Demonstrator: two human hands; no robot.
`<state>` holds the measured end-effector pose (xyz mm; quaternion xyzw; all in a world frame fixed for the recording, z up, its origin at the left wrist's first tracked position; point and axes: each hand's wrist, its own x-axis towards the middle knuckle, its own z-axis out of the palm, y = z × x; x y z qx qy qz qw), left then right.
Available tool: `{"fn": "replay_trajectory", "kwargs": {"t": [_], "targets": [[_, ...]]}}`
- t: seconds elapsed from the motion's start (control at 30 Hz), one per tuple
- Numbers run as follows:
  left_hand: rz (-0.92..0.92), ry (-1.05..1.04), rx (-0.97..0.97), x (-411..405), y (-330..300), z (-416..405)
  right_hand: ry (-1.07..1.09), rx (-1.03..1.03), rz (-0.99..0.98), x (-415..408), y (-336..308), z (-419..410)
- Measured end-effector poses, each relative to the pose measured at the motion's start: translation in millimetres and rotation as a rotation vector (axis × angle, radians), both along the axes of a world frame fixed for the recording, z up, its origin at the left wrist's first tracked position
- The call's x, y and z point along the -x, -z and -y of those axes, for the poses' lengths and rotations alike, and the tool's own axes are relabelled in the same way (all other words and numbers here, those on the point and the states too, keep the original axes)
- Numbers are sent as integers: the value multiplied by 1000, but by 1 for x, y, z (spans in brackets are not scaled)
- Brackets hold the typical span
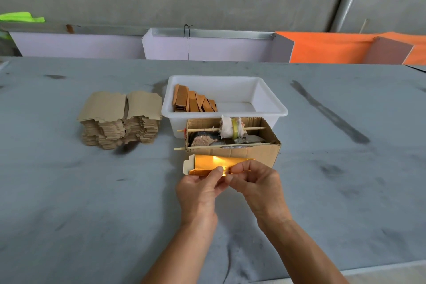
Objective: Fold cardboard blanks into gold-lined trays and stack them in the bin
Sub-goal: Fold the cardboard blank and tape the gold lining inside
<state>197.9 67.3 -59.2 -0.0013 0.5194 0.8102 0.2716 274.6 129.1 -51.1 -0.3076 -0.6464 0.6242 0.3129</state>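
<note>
A gold-lined cardboard blank point(207, 163) is held just above the grey table, its shiny gold side up and curled, a pale tab sticking out at its left end. My left hand point(199, 189) pinches its near edge between thumb and fingers. My right hand point(255, 182) pinches the same edge just to the right, thumbs almost touching. A tall stack of flat brown blanks point(119, 120) stands at the left. The white plastic bin point(269, 108) behind holds several folded trays point(194, 101) leaning in a row at its left side.
An open cardboard box point(253, 152) with a tape roll point(234, 130) on a wooden stick sits between the bin and my hands. The grey cloth-covered table point(92, 203) spreads wide around. Purple and orange panels stand along the far edge.
</note>
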Motion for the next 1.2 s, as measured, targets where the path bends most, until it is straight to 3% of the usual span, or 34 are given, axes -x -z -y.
{"fn": "replay_trajectory", "kwargs": {"t": [0.9,1.2], "targets": [[12,9,58,3,2,9,9,-11,103,8,-3,3],[53,32,68,4,4,7,90,93,67,4,-7,5]]}}
